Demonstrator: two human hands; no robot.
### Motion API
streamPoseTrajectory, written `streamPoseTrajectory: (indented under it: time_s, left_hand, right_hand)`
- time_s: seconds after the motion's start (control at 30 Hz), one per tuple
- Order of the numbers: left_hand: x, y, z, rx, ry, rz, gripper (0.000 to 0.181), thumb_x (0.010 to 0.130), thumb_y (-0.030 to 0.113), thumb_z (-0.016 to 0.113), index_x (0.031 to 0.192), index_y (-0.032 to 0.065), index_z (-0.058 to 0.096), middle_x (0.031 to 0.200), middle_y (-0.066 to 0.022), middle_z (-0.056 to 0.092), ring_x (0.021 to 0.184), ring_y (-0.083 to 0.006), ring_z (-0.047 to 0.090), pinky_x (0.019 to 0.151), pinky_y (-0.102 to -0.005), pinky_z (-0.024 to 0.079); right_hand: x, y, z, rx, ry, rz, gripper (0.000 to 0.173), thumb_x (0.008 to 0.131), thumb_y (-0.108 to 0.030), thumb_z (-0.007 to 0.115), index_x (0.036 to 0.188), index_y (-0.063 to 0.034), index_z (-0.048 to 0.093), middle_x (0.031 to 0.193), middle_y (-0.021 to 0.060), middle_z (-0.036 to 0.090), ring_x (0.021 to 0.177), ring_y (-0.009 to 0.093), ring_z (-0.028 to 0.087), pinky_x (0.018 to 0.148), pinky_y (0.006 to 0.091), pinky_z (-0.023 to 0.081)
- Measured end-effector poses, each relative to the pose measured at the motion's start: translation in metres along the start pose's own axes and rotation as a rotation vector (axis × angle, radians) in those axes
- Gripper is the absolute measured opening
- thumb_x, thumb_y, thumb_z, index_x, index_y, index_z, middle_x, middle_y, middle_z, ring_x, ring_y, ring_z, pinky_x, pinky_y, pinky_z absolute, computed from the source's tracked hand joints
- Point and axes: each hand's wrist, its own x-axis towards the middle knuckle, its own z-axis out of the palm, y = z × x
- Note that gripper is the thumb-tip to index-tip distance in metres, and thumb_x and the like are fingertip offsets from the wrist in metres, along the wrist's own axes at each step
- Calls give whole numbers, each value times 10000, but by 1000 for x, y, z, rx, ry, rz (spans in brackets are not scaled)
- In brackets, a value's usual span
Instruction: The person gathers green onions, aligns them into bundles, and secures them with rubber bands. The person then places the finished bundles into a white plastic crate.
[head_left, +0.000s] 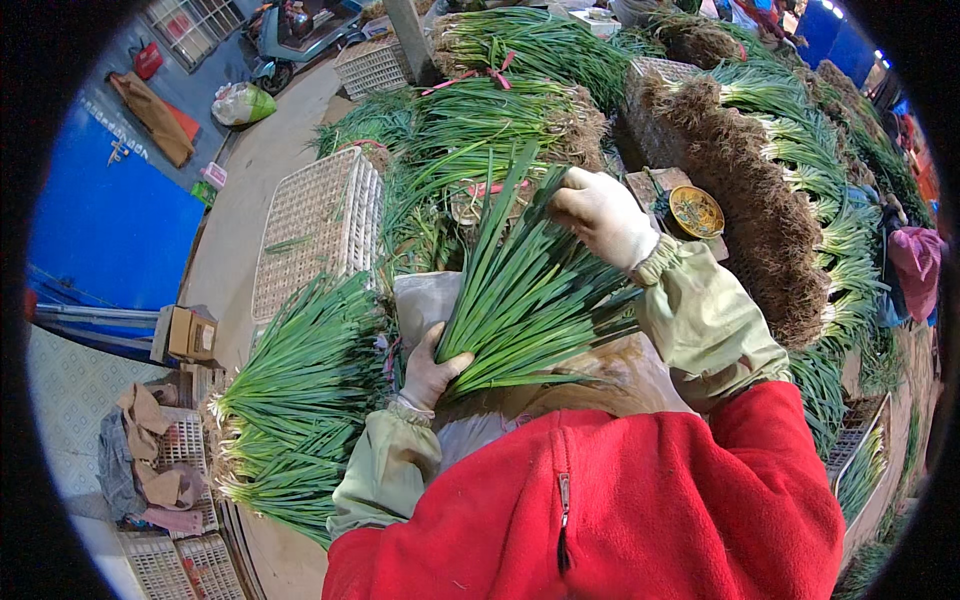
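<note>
My left hand (429, 371), in a pale glove, grips a bunch of long green leafy stalks (517, 307), likely garlic greens or Chinese chives. The thumb lies across its lower left side, and the leaves fan up and to the right. At the upper right of the bunch, my gloved right hand (600, 214) has its fingers curled on the leaves; the fingertips are partly hidden. Under the bunch a translucent plastic sheet (630, 367) covers my lap. A pile of similar greens (300, 412), with pale roots facing left, lies beside my left arm.
Stacked white plastic crates (304, 232) stand ahead on the left. Tied greens (495, 112) lie in front. A long stack of rooted bunches (750, 195) runs along the right, near a yellow bowl (696, 212). Further off are a scooter (300, 37) and a concrete post (409, 37).
</note>
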Motion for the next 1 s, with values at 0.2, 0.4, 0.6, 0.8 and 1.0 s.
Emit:
streamPoseTrajectory:
  time_s: [0.2,0.4,0.6,0.8,1.0]
  left_hand:
    - [1,3,2,45,-19,-1,652,792,245,849,1331,-9,584,1173,-113,690,1077,-199,645,991,-324,478]
    - [-11,-7,1,377,174,226,961,771,478,851,1465,-33,428,1381,-226,551,1271,-352,540,1073,-432,437]
    - [-37,62,58,1319,117,152,1350,611,722,811,1606,35,210,1605,-271,264,1449,-418,335,1180,-472,311]
    - [26,26,-3,364,117,-31,987,733,355,898,1501,-5,394,1197,-171,690,1082,-319,654,978,-412,502]
    - [38,5,-22,-281,67,-135,613,814,206,840,1332,-3,586,1209,-78,673,1057,-214,638,976,-357,487]
  right_hand:
    - [-32,31,-33,661,199,484,77,874,-13,707,940,10,676,896,38,670,846,127,619,775,289,507]
    - [-113,96,-61,712,313,867,142,972,-54,650,1091,9,695,942,-6,690,851,89,599,796,242,485]
    - [-213,109,-49,672,313,1097,168,987,-126,653,1078,-3,720,898,-25,694,754,38,571,674,211,456]
    - [-224,91,-12,745,302,1106,212,990,-134,659,1132,16,706,882,-29,662,746,51,565,658,213,450]
    - [-227,78,-1,826,164,1057,158,994,-67,615,1108,3,701,846,-40,609,676,55,495,621,203,412]
